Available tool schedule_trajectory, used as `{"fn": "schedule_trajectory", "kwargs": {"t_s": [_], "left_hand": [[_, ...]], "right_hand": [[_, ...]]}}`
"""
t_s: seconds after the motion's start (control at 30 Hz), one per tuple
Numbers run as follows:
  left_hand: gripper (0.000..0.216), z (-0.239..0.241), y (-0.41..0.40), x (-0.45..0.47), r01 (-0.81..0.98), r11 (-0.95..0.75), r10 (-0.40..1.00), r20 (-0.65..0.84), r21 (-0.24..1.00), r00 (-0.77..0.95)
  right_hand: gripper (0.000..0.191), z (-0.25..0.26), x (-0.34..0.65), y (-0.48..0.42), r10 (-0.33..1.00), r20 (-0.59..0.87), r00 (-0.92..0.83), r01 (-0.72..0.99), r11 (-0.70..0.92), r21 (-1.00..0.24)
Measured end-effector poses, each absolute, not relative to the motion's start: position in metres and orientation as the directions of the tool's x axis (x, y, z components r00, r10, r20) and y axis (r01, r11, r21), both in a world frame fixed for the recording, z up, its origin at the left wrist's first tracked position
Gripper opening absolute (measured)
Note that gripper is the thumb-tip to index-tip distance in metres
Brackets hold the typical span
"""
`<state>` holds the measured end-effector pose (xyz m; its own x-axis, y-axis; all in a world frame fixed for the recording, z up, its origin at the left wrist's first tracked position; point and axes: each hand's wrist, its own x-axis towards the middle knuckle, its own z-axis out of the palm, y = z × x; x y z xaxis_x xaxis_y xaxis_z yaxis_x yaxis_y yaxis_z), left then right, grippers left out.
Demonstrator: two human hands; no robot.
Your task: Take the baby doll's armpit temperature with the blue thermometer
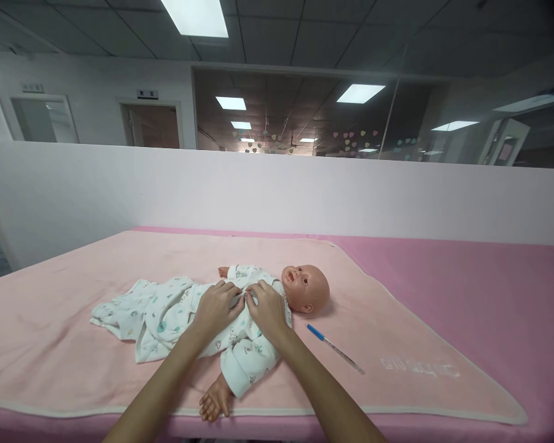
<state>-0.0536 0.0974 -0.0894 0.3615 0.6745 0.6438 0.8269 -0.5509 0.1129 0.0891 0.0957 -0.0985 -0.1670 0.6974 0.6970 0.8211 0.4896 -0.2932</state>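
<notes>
A baby doll (pixel 307 288) lies on its back across a peach blanket, its head to the right. It wears a white patterned romper (pixel 159 311) whose legs lie flat to the left. My left hand (pixel 218 307) and my right hand (pixel 265 307) meet at the doll's chest. Both have their fingers closed on the front edge of the romper, the thumbs almost touching. What exactly sits between the fingertips, fabric or a fastener, is too small to make out. One doll hand (pixel 216 399) sticks out of the near sleeve by the blanket's front edge.
A thermometer-like stick with a blue cap (pixel 335 347) lies on the blanket, right of my right forearm. The peach blanket (pixel 397 326) covers a pink padded surface (pixel 489 307). Behind it rises a low white wall (pixel 305 191) with a glass window above.
</notes>
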Motion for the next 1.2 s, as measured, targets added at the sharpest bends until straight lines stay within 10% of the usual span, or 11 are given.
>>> {"fn": "schedule_trajectory", "kwargs": {"t_s": [0.97, 1.2], "left_hand": [[0.023, -0.0828, 0.0929, -0.0616, 0.55, -0.574, 0.808, 0.529, 0.606, 0.259], [0.021, -0.0844, 0.0907, -0.0589, 0.647, -0.633, 0.733, 0.599, 0.425, 0.323]], "right_hand": [[0.012, -0.0996, 0.0888, 0.0907, 0.631, 0.764, -0.132, 0.785, 0.537, -0.308], [0.011, -0.0974, 0.0889, 0.0877, 0.623, 0.757, -0.199, 0.773, 0.574, -0.27]]}}
